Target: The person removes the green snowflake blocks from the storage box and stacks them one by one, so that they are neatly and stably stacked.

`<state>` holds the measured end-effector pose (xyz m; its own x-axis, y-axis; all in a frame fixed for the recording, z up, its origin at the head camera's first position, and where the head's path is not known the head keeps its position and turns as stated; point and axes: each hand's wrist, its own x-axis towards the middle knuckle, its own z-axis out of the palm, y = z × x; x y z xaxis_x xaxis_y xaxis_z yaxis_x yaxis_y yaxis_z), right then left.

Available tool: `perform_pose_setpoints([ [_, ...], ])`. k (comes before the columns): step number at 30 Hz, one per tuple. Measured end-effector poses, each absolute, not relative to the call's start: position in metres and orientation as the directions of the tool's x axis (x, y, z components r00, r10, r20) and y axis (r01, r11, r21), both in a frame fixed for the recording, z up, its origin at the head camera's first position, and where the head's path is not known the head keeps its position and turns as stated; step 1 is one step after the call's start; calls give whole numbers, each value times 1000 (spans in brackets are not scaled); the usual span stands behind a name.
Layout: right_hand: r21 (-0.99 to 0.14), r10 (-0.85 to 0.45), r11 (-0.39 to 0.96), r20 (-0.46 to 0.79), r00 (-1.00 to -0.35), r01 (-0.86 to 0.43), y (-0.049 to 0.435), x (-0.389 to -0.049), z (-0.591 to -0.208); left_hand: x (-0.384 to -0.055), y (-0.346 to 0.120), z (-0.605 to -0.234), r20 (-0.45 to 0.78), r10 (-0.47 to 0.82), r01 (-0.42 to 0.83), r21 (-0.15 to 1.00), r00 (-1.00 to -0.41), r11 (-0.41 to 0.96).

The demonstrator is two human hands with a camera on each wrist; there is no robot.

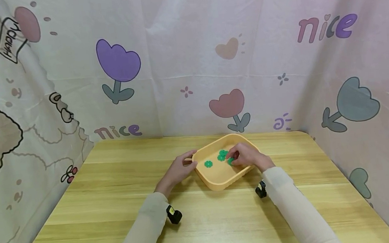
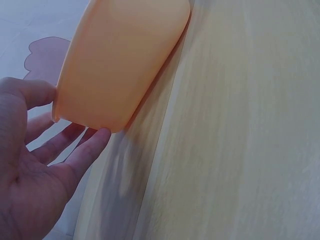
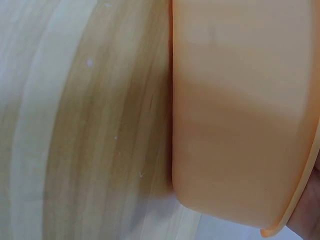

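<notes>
A yellow-orange plastic tray [image 1: 220,175] with rounded corners sits at an angle on the table. My left hand [image 1: 179,167] holds its left end, thumb at the rim and fingers against the side wall, as the left wrist view shows. Inside the tray lie several green flower-shaped pieces [image 1: 208,164]. Reaching over the right side, my right hand [image 1: 247,155] has its curled fingertips on one green piece [image 1: 230,161] and appears to pinch it. In the right wrist view the tray's outer wall [image 3: 240,125] hides those fingers; only a bit of hand [image 3: 305,210] shows at the edge.
The wooden table [image 1: 210,224] stretches around the tray. Behind it hangs a pale curtain [image 1: 174,53] printed with flowers, hearts and the word "nice". Small black devices [image 1: 174,215] are worn at both wrists, over light sleeves [image 1: 141,226].
</notes>
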<state>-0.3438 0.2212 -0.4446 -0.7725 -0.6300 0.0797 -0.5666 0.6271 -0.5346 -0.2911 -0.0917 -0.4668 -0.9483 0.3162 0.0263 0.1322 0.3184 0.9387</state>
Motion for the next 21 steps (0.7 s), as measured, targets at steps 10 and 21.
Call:
perform_pose_setpoints([
  [10,-548,-565,696,-18,-825,-464,218,-340,-440,-290,-92,-466,17,316,124,939,-949,322],
  [21,-544,-558,702,-19,-829,-460,216,-338,-439,-292,-93,-469,33,327,140,940,-945,311],
])
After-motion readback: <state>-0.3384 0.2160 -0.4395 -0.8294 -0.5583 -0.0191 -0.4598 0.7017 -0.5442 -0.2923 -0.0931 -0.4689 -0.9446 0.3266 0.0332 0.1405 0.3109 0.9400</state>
